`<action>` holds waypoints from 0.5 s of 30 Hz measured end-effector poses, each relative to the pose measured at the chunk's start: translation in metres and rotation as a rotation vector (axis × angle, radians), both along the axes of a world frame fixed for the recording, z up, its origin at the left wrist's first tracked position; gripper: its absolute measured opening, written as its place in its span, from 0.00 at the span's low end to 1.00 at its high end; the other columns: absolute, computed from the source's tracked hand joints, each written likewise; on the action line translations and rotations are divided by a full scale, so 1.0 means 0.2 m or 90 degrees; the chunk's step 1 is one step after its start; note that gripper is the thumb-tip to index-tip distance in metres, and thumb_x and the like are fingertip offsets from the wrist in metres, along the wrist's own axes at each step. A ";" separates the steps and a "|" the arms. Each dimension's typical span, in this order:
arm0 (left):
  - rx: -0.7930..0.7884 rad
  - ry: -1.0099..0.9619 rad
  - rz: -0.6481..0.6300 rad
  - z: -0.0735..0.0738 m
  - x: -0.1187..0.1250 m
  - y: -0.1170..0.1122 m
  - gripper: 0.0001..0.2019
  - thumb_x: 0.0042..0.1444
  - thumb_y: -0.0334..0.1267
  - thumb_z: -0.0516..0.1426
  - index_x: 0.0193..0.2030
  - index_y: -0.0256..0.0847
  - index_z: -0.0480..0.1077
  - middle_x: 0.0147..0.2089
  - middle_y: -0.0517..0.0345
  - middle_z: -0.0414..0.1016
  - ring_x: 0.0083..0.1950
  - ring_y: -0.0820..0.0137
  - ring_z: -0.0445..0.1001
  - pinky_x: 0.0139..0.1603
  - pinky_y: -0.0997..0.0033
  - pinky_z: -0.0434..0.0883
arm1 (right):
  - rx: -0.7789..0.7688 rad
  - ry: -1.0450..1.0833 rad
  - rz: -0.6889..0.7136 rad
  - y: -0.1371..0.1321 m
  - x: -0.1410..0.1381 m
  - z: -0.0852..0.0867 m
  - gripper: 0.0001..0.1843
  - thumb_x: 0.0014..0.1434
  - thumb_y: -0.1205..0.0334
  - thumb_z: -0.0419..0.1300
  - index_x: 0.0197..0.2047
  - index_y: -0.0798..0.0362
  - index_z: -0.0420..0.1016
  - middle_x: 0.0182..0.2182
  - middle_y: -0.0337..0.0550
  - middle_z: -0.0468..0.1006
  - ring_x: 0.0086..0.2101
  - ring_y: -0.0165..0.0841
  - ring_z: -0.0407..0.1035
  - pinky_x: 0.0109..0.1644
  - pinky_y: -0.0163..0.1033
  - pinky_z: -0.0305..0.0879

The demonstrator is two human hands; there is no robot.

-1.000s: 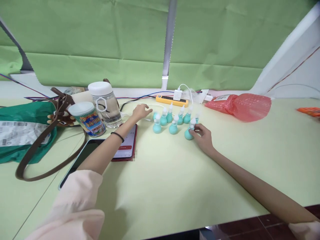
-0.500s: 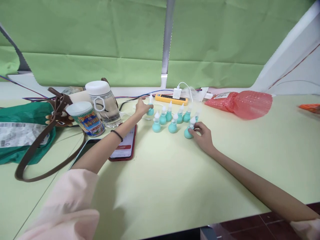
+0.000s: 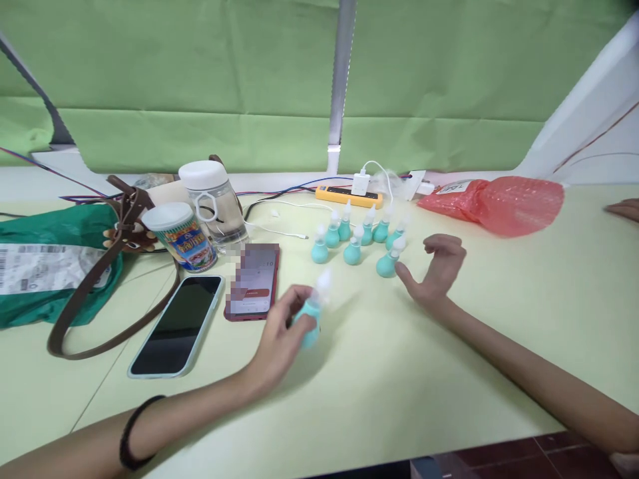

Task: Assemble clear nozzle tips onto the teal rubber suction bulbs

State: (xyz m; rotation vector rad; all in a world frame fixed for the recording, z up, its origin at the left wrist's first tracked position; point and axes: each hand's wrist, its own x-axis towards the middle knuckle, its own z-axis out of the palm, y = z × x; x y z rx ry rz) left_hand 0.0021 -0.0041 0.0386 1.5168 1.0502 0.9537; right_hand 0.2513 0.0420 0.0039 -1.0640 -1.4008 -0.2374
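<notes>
My left hand (image 3: 279, 336) is closed round a teal nasal aspirator (image 3: 311, 318), a rubber bulb with a clear pointed tip, above the table's near middle. The tip points up and a little to the right. My right hand (image 3: 436, 269) is open, thumb and fingers apart, with nothing in it. Its thumb is close beside the front right aspirator (image 3: 386, 265); whether they touch I cannot tell. Several more aspirators, among them one at the left (image 3: 320, 251) and one in the middle (image 3: 352, 253), stand upright in a loose group.
Left of my hands lie a dark-screened phone (image 3: 177, 326) and a red-cased phone (image 3: 259, 279). Behind them stand a snack tub (image 3: 187, 243) and a water bottle (image 3: 219, 206). A yellow power strip (image 3: 344, 197) and red plastic bag (image 3: 519, 206) lie at the back. Another person's hand (image 3: 624, 208) shows at right.
My left hand has brought an aspirator from the back left of the group toward me. My right hand has let go of the front right aspirator and moved right, fingers spread.
</notes>
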 end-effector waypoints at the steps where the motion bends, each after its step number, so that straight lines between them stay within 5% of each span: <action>1: 0.016 0.027 -0.020 -0.03 0.00 -0.03 0.09 0.45 0.31 0.46 0.36 0.41 0.58 0.30 0.60 0.61 0.31 0.71 0.63 0.28 0.74 0.62 | 0.027 -0.016 0.045 -0.05 -0.04 0.02 0.25 0.37 0.60 0.63 0.36 0.50 0.54 0.31 0.41 0.61 0.33 0.34 0.60 0.33 0.40 0.59; 2: 0.062 0.064 -0.044 -0.06 0.00 -0.05 0.10 0.45 0.30 0.46 0.36 0.41 0.58 0.31 0.59 0.61 0.32 0.71 0.63 0.30 0.73 0.62 | -0.017 -0.029 0.122 -0.10 -0.10 0.04 0.22 0.40 0.61 0.62 0.36 0.49 0.55 0.29 0.40 0.61 0.30 0.33 0.60 0.31 0.39 0.59; 5: 0.237 0.168 -0.128 -0.12 0.00 -0.07 0.12 0.43 0.27 0.46 0.36 0.40 0.58 0.33 0.57 0.60 0.34 0.70 0.61 0.33 0.70 0.62 | -0.347 -0.075 0.404 -0.22 -0.27 0.06 0.17 0.47 0.60 0.58 0.39 0.51 0.58 0.26 0.39 0.64 0.23 0.27 0.58 0.23 0.34 0.56; 7: 0.305 0.209 -0.159 -0.14 0.00 -0.06 0.13 0.42 0.26 0.47 0.37 0.40 0.57 0.34 0.57 0.60 0.33 0.70 0.61 0.33 0.69 0.61 | -0.463 -0.107 0.502 -0.26 -0.36 0.04 0.08 0.49 0.58 0.55 0.27 0.51 0.60 0.19 0.35 0.60 0.19 0.25 0.53 0.21 0.33 0.52; 10: 0.334 0.261 -0.146 -0.15 0.00 -0.05 0.11 0.46 0.29 0.50 0.38 0.40 0.58 0.34 0.56 0.63 0.35 0.69 0.62 0.34 0.69 0.62 | -0.451 -0.122 0.526 -0.25 -0.42 0.00 0.19 0.54 0.56 0.49 0.16 0.52 0.48 0.13 0.32 0.48 0.17 0.24 0.45 0.21 0.33 0.46; 15: 0.361 0.361 -0.182 -0.15 -0.01 -0.03 0.10 0.54 0.43 0.49 0.30 0.38 0.62 0.27 0.56 0.65 0.31 0.68 0.63 0.30 0.70 0.62 | -0.434 -0.075 0.525 -0.25 -0.40 -0.04 0.20 0.55 0.57 0.46 0.16 0.52 0.45 0.14 0.33 0.46 0.17 0.25 0.42 0.21 0.34 0.43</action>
